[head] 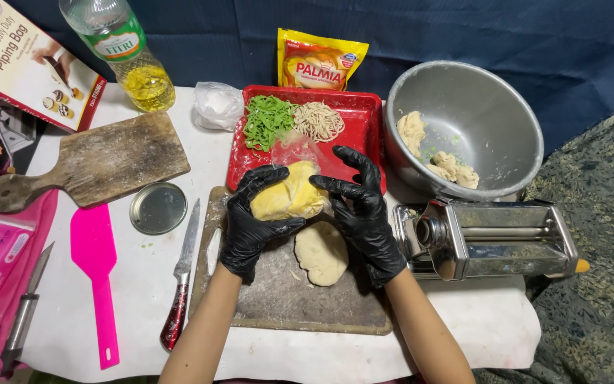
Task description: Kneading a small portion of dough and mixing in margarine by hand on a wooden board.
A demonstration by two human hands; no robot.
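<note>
From the head view, we saw the left hand (256, 222) and right hand (361, 206), fingers curled and clamped on the yellow dough lump (287, 196), holding it above the dark board (278, 302). We judged it soft, light, slightly tacky in its plastic wrap (294, 148), best cupped underneath.

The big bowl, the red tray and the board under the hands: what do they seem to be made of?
Bowl: metal, probably steel; dull grey with soft reflections.
Red tray: likely plastic; even glossy colour, moulded rim.
Board: looks like wood, worn dark and dusted with flour; the grain is hard to see.
</note>
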